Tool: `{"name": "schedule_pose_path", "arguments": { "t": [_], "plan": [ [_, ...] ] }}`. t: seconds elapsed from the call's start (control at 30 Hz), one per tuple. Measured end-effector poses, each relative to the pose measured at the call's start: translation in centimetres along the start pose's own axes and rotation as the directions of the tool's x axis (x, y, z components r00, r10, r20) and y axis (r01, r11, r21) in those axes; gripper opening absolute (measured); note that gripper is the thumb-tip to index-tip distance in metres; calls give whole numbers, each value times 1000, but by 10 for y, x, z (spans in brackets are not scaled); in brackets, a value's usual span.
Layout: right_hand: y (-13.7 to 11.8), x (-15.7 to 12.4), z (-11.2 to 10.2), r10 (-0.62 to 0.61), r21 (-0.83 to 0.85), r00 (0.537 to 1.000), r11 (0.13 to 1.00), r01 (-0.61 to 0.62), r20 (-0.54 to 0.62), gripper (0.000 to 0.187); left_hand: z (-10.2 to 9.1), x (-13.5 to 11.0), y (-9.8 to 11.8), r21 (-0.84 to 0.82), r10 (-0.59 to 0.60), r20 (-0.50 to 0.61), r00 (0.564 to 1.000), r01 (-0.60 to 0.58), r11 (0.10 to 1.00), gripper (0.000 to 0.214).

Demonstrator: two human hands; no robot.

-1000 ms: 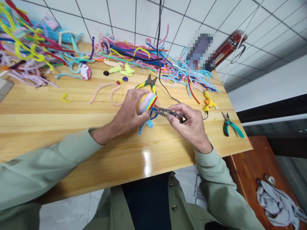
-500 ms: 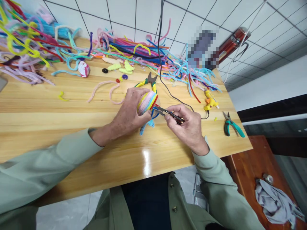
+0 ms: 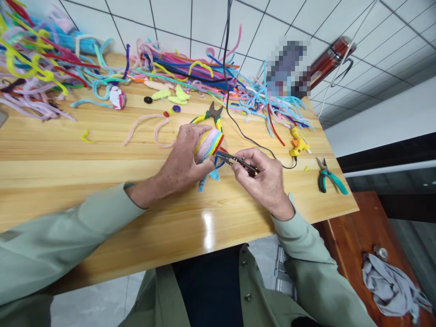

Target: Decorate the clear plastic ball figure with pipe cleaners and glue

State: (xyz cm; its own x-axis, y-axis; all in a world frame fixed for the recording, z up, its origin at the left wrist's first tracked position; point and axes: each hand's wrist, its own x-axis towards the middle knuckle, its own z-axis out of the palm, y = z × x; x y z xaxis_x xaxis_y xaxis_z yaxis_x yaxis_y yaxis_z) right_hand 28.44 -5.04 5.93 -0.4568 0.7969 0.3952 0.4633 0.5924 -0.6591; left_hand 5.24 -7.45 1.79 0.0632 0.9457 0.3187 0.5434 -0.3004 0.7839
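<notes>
My left hand (image 3: pixel 184 156) is wrapped round a rounded craft piece (image 3: pixel 208 143) covered in bands of pink, yellow, light blue and red pipe cleaner. Light blue fuzzy ends (image 3: pixel 214 175) stick out below it, and a dark blue loop shows at its right side. Between the thumb and fingers of my right hand (image 3: pixel 260 177) is a slim black-handled tool (image 3: pixel 243 164) with a narrow metal tip; its exact kind is unclear. That tip meets the craft piece near the blue loop and red band. Yellow-and-green cutting pliers (image 3: pixel 214 113) lie just behind the craft piece.
Heaps of coloured pipe cleaners (image 3: pixel 190 68) line the wall. A yellow glue gun (image 3: pixel 299 144) and teal-handled pliers (image 3: pixel 330 178) lie at the right. A black cable (image 3: pixel 238 127) crosses the wooden table (image 3: pixel 102 163). Loose pink pipe cleaner (image 3: pixel 139 121) lies left of my hands.
My right hand and the tool have shifted very slightly left. The left hand keeps its hold on the craft piece with almost no movement.
</notes>
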Motion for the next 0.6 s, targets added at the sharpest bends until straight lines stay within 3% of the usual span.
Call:
{"name": "schedule_pose_path", "arguments": {
  "t": [0.1, 0.33, 0.6],
  "plan": [
    [0, 0, 1, 25, 37, 1000, 999, -25, 11, 4, 1, 0, -2, -5, 12, -1, 1000, -12, 1000, 67],
    [3, 2, 3, 148, 172, 984, 972, -163, 95, 5, 11, -2, -18, 58, 187, -110, 976, -182, 982, 60],
    [9, 3, 6, 246, 292, 955, 913, -286, 167, 14, 11, -2, -17, 76, 222, -128, 967, -214, 974, 60]
  ]
}}
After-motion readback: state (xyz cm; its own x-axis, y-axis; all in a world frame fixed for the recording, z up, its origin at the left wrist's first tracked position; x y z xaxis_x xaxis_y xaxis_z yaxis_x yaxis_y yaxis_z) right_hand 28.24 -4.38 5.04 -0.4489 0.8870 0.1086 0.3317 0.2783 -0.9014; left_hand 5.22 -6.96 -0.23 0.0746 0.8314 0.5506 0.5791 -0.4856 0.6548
